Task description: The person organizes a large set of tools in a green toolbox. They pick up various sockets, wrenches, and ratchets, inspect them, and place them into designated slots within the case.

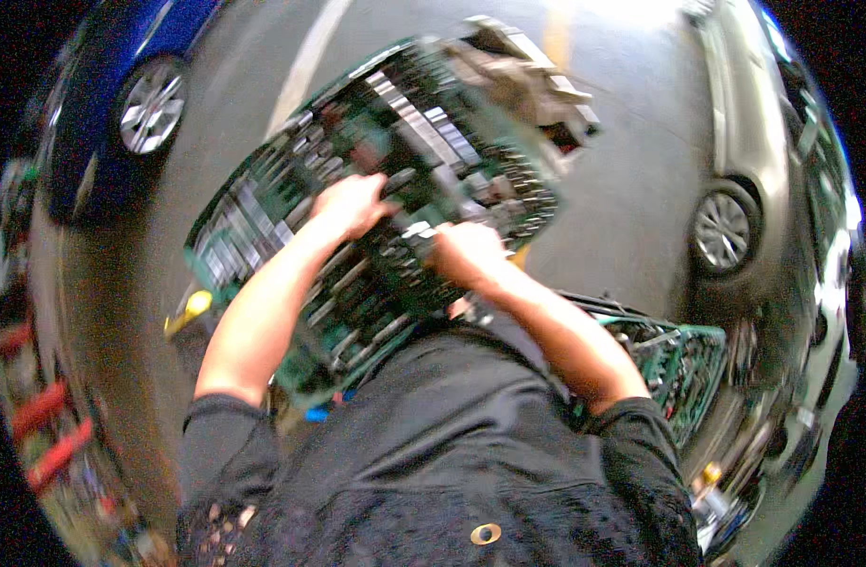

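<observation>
Against my chest, my left hand [350,203] and right hand [466,250] clamp a green tray of sockets and tools [376,189], lifted clear of the asphalt [622,198]; it is set down nowhere yet. Blue car [121,85] left, silver car [754,170] right.

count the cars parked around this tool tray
2. A blue car sits at the upper left, one wheel showing. A silver car sits at the right, one wheel showing. Both are cut off by the picture's rim; the big green tool tray may hide more.
</observation>
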### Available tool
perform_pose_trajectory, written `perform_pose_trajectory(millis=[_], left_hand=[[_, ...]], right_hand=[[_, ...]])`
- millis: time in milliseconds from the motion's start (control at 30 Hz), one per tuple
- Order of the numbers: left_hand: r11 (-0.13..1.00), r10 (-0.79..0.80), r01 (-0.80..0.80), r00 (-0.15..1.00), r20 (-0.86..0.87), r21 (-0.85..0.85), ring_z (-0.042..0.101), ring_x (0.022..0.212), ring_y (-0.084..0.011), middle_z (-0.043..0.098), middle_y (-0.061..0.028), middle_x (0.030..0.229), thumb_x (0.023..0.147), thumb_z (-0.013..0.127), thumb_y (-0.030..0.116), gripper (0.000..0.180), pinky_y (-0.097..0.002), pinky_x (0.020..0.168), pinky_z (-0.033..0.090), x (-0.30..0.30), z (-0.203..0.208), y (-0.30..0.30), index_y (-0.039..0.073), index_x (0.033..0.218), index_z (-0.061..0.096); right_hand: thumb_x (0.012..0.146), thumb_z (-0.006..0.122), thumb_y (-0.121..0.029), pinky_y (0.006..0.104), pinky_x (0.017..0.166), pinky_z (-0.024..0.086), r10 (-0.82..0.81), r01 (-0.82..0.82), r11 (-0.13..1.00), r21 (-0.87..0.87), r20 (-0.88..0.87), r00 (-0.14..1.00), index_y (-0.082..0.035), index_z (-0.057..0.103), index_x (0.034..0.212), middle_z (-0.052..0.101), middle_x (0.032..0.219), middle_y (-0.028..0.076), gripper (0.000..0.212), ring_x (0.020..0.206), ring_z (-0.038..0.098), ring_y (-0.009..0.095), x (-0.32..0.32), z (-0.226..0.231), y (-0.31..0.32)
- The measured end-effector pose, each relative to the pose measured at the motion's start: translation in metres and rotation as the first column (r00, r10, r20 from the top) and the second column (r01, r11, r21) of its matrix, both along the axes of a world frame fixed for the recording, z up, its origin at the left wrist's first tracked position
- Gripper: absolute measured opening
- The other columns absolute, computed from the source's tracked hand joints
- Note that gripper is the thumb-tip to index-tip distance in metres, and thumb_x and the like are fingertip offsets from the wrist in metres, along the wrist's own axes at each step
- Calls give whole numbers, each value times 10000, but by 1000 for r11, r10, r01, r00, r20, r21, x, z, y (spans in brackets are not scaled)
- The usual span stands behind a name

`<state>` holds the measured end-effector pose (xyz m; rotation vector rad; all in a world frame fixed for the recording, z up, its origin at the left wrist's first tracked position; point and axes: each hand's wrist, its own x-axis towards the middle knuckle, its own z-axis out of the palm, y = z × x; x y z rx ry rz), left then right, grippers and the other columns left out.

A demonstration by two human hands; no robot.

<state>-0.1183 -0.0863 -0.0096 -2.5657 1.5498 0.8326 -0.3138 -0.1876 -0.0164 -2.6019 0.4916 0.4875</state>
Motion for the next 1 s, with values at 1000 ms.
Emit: perform_pose_trajectory(millis=[1000], left_hand=[[758,416,-579,783,-463,-298,417,500,-72,499,33,599,933,616,276,250,-249,445,339,-68,19,10,33,929,560]], right_hand=[[657,632,-129,457,627,536,-526,326,807,492,347,777,-4,670,746,664,733,198,158,718,666,374,-128,34,-1]])
